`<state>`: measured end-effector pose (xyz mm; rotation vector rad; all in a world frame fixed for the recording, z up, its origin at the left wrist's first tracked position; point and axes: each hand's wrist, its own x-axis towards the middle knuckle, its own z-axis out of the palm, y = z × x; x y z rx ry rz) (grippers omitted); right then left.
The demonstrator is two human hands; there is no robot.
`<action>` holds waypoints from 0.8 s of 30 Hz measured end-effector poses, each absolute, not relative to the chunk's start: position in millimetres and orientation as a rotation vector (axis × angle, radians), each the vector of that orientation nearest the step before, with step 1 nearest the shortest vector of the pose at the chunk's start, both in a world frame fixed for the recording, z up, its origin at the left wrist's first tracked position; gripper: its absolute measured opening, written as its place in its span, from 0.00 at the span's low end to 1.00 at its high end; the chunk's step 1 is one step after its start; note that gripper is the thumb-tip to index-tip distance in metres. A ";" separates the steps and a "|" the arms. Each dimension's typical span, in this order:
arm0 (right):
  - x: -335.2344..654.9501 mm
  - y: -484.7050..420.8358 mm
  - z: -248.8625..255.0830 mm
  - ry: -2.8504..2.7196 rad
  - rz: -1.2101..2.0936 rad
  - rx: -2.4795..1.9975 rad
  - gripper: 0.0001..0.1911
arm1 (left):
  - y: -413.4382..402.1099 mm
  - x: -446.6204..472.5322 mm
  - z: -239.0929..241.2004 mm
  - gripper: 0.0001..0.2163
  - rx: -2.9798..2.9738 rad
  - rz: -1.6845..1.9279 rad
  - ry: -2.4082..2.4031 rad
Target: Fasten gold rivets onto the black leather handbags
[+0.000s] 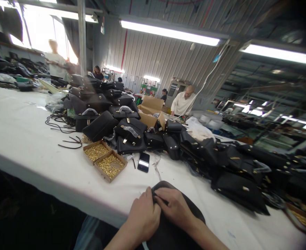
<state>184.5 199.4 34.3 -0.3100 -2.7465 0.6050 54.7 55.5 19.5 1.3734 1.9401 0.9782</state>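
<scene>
A black bag (177,231) rests at the front edge of the white table, partly over my lap. My left hand (145,211) is closed on the bag's upper left edge, its fingers curled. Right beside it, my right hand (172,206) pinches the same edge, thumb and fingertips close to the left hand's. Whether a small part sits between the fingertips is hidden. Beyond my hands, two shallow cardboard boxes hold small gold metal pieces: a nearer box (110,180) and a farther box (84,150). A dark phone (143,162) lies to their right.
A long heap of black handbags (132,130) runs across the white table (25,128). Dark cords (73,141) lie at the left. An open carton (149,119) stands behind the bags. Several people are farther back, one person in white (182,103) bending over a work surface.
</scene>
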 end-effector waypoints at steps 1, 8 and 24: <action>184.4 199.9 33.1 -2.744 0.599 -0.319 0.18 | 56.5 53.8 22.0 0.29 1.418 0.954 1.968; 184.6 204.7 27.5 -2.702 0.640 -0.322 0.13 | 63.0 53.8 31.0 0.25 1.475 0.985 2.017; 181.6 213.9 28.8 -2.662 0.925 -0.469 0.12 | 94.0 51.2 57.5 0.16 1.786 0.576 2.089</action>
